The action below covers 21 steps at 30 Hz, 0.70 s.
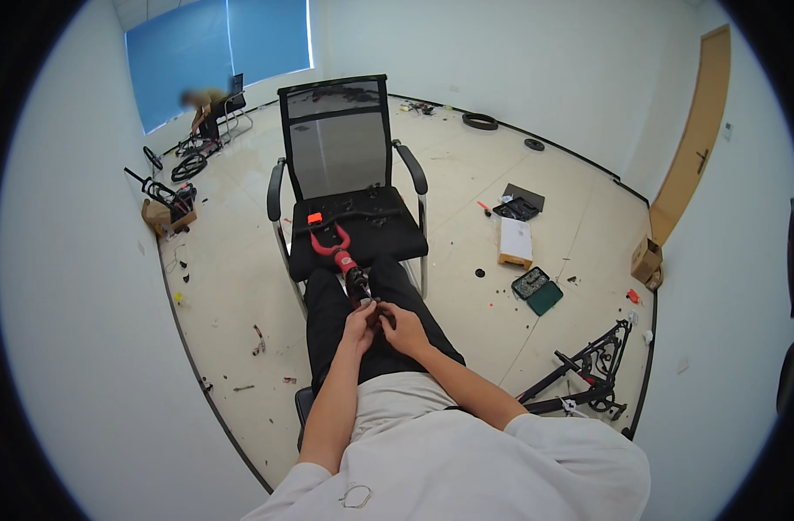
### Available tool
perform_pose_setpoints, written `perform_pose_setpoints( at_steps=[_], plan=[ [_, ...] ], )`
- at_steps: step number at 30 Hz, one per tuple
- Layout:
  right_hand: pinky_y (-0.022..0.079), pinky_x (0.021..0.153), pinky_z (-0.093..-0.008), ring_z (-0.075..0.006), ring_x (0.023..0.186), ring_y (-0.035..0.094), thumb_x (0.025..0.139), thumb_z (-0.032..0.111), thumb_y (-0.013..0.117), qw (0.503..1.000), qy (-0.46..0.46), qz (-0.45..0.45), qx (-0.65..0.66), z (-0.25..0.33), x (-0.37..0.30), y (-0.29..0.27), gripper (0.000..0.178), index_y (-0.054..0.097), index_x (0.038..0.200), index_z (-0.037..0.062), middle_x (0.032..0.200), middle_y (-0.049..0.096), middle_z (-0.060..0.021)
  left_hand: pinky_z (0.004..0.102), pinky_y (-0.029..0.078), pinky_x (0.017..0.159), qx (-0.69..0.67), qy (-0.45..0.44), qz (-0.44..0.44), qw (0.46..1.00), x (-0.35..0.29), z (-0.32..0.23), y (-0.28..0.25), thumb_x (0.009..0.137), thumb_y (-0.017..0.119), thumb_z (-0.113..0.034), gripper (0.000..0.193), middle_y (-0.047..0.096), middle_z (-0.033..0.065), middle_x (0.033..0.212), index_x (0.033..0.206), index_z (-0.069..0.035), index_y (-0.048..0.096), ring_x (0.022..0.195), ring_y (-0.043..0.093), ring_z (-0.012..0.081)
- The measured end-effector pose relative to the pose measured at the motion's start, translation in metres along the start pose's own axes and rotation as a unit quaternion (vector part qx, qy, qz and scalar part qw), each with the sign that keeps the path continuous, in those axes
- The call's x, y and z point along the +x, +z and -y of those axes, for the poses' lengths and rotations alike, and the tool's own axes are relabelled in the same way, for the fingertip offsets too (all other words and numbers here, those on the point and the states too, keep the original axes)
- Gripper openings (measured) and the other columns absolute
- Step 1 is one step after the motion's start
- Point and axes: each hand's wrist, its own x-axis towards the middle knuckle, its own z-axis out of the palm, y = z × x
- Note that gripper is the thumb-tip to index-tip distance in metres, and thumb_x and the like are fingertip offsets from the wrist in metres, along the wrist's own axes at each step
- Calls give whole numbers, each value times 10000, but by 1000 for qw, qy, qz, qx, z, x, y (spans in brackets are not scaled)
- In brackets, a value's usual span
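Observation:
A red and black bicycle fork [345, 260] lies between my thighs, its red forked end resting on the seat of a black mesh chair [336, 143] in front of me. My left hand [359, 328] is closed around the fork's near end, over my lap. Right beside it, my right hand [403, 330] has its fingers bent and pinched at the same end; whatever small part they hold is hidden. A black bar [362, 214], like a handlebar, lies across the chair seat. Next to the fork's tips sits a small orange block-shaped thing [315, 219]. Small dark bits are scattered on the seat.
Right of the chair lie a green case of small parts [545, 297], a white-topped box [516, 240] and a black tray [517, 208]. A black bicycle frame [588, 373] lies near right. At far left, another person [207, 104] bends over bicycle parts; a cardboard box [161, 217] stands nearer.

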Motion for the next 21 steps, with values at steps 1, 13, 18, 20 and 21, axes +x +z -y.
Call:
perform_pose_setpoints(
  at_steps=[1, 13, 18, 20, 21],
  plan=[
    [508, 705, -353, -301, 779, 645, 858, 124, 548, 1000, -5, 2, -9, 1, 0, -1, 251, 591, 1083, 20, 932, 655, -163, 295, 421, 721, 4, -2, -6, 1000, 0, -1, 2, 875, 614, -215, 178, 654, 6, 906, 1009, -102, 643, 822, 606, 150],
    [505, 654, -351, -249, 816, 613, 812, 145, 604, 967, -160, 14, -197, 1, 1, -3, 203, 634, 1003, 81, 868, 619, -58, 275, 443, 612, 16, 26, -69, 997, -6, -4, 12, 815, 705, -206, 126, 635, -4, 785, 851, -99, 649, 672, 589, 125],
    [506, 743, -361, -300, 912, 613, 743, 155, 685, 993, -49, -61, -92, 23, 5, -8, 404, 564, 1117, 64, 1036, 604, -123, 265, 450, 672, -35, 8, -27, 999, 4, 1, 1, 855, 649, -186, 146, 645, 10, 844, 940, -67, 656, 756, 578, 119],
    [503, 755, -361, -295, 930, 612, 743, 162, 688, 996, 0, -59, -72, 21, 4, -10, 417, 553, 1120, 43, 1035, 612, -131, 310, 482, 771, -28, 0, -11, 1000, 5, 0, 5, 881, 607, -187, 150, 635, 48, 910, 968, -68, 637, 832, 592, 160],
    [505, 749, -356, -293, 907, 619, 746, 147, 680, 995, -17, -52, -80, 18, 4, -11, 395, 560, 1105, 38, 1011, 619, -135, 322, 480, 789, -35, 1, 9, 999, 5, 0, 4, 887, 597, -196, 161, 635, 50, 917, 977, -69, 637, 847, 594, 169]
  ],
)
